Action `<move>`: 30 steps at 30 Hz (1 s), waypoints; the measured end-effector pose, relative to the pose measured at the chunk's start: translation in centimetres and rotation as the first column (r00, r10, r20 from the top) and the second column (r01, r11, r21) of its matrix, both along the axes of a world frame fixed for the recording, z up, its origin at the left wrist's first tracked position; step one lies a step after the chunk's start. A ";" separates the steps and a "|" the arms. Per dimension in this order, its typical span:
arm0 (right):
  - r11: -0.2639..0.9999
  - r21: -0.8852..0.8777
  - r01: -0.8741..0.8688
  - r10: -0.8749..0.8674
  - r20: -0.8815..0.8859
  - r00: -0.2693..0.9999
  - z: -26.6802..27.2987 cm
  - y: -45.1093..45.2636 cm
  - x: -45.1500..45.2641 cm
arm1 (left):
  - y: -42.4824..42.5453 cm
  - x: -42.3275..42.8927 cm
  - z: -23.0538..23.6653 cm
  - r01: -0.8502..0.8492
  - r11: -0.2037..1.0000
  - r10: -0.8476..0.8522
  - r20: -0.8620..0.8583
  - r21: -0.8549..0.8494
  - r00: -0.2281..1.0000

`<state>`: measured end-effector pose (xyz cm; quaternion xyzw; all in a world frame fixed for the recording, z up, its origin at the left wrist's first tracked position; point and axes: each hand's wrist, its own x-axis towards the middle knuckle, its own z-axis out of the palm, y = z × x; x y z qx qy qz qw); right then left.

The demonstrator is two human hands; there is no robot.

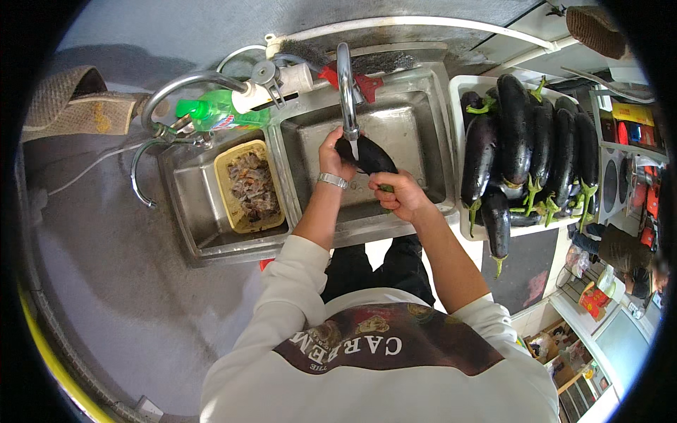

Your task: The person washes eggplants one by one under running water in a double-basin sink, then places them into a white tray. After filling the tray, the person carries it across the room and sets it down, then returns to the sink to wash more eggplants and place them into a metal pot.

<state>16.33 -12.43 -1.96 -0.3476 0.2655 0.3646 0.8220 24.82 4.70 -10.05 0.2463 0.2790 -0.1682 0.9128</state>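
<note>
A dark purple eggplant is held over the right basin of a stainless steel sink. Water runs onto it from the curved chrome faucet just above. Around its far end curl the fingers of my left hand, with a metal-banded watch on the wrist. My right hand grips the stem end, hiding most of the green cap. To the right, a white plastic tub is heaped with several wet eggplants, their green stems mostly pointing towards me.
A yellow plastic basket holding wet food scraps sits in the left basin. Behind it are a green detergent bottle and a second curved faucet. A white pipe crosses the wall. Another person is at far right.
</note>
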 end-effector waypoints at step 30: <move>0.762 -0.643 0.072 0.139 0.272 0.952 2.9 -0.4 -2.3 | 1.4 6.5 5.0 -0.058 -0.256 -0.616 -0.117 0.965 0.779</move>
